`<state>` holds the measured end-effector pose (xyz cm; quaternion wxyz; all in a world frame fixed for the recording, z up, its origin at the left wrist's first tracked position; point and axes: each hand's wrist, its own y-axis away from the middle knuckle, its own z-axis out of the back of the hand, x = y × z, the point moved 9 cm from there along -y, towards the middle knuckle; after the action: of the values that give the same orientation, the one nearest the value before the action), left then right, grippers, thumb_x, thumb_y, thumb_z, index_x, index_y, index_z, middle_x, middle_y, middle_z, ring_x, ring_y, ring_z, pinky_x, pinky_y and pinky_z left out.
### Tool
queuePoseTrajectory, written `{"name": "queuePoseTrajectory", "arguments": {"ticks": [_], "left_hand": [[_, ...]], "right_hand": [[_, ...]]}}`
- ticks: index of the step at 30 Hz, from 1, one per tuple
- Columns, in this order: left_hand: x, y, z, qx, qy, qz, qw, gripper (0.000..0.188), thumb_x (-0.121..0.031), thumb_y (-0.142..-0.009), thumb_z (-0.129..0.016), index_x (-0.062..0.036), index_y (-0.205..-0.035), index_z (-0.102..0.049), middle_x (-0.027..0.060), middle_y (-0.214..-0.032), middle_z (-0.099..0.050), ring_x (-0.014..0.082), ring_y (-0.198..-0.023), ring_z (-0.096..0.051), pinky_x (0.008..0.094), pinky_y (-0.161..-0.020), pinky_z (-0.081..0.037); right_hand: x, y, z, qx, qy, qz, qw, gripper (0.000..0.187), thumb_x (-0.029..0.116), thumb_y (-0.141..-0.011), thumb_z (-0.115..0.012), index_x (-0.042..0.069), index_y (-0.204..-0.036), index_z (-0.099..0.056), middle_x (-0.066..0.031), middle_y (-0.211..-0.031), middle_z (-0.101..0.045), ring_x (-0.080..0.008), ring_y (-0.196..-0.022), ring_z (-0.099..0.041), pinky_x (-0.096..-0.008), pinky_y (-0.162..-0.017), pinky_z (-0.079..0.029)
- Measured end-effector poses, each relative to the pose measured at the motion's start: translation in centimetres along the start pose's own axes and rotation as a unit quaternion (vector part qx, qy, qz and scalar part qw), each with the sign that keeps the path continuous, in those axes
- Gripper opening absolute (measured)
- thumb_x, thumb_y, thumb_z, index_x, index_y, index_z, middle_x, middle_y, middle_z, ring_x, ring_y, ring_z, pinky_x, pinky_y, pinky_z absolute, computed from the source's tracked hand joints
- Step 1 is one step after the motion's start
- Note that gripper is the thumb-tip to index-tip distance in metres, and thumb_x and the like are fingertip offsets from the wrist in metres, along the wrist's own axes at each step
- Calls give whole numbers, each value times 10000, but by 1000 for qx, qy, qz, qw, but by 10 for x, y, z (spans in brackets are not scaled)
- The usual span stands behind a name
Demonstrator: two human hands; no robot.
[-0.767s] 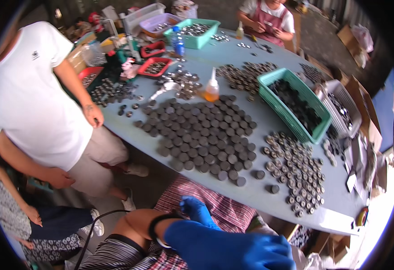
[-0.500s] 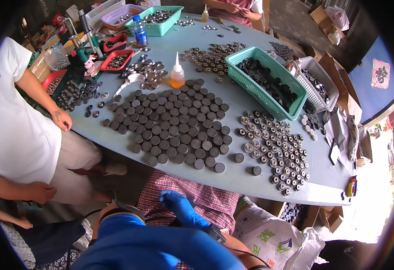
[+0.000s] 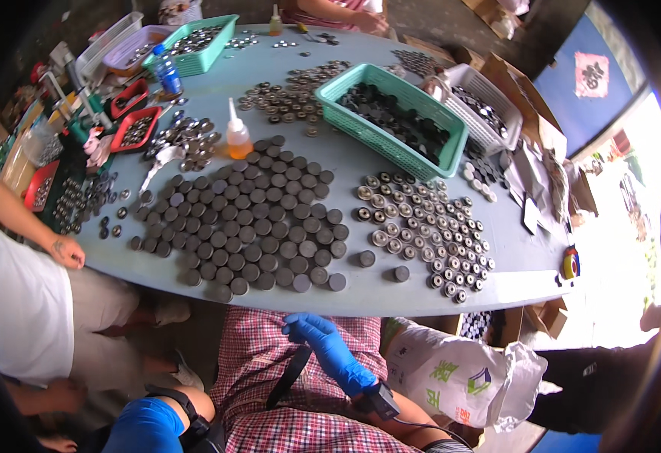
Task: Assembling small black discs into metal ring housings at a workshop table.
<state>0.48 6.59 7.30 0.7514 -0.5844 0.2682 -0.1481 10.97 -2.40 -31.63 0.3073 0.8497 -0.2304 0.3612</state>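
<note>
My right hand [image 3: 329, 349] in a blue glove lies on my checked shorts [image 3: 270, 377], below the table's near edge. Its fingers are bent and rest at the upper end of a black strap [image 3: 288, 377]; a black device sits on its wrist. My left hand [image 3: 145, 426], also in a blue glove with a black wrist strap, is low at the bottom left, partly cut off. On the grey-blue table [image 3: 512, 283] just ahead lie a wide patch of dark round discs [image 3: 255, 219] and a patch of silvery ring parts [image 3: 421, 226].
A green basket [image 3: 391, 117] of dark parts and a white basket [image 3: 481, 106] stand behind the rings. An orange-filled squeeze bottle [image 3: 238, 136] is mid-table. A person in white sits at the left, hand [image 3: 70, 253] on the edge. A white bag [image 3: 459, 374] lies by my right knee.
The view has swung so the table sits more centred and closer. My gloved hands have dropped apart: the right rests on my lap, the left has sunk to the bottom left.
</note>
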Motion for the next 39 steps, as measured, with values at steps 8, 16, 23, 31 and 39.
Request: {"name": "queuePoseTrajectory", "arguments": {"ticks": [8,16,23,31,39], "left_hand": [[126,122,-9,-90,-52,477,873,227,-144,-935,-580,-35,-1104,-687,127,-1055,-689,262,-994,-642,385,-867,-458],[185,246,-55,85,-318,558,762,279,-106,-935,-538,-56,-1196,-624,144,-1198,-632,336,-1125,-568,446,-1014,-413],[192,259,-79,94,-319,489,806,271,-95,-896,-598,-65,-1161,-645,131,-1167,-654,334,-1073,-592,445,-963,-436],[192,262,-84,95,-292,495,813,253,-101,-891,-609,-67,-1136,-664,120,-1152,-663,323,-1050,-601,435,-949,-434],[196,158,-65,24,-218,491,843,249,11,-894,-573,-26,-1122,-664,124,-1119,-664,318,-1049,-613,401,-939,-467]], "right_hand": [[70,25,91,-192,39,186,963,260,141,-1015,-520,20,-1212,-636,-56,-1038,-677,-132,-931,-609,-282,-878,-490],[129,83,142,-528,494,325,610,463,85,-848,-666,75,-1296,-549,-166,-1259,-549,-353,-1132,-540,-413,-973,-457],[121,49,173,-502,509,271,645,583,157,-811,-698,99,-1357,-502,-193,-1289,-538,-409,-1141,-522,-475,-969,-458],[126,47,165,-491,522,288,635,431,179,-850,-651,77,-1257,-555,-179,-1213,-592,-410,-1071,-570,-479,-901,-485],[120,55,169,-489,483,297,662,466,158,-863,-666,78,-1305,-542,-169,-1248,-575,-382,-1152,-539,-444,-966,-464]]}}
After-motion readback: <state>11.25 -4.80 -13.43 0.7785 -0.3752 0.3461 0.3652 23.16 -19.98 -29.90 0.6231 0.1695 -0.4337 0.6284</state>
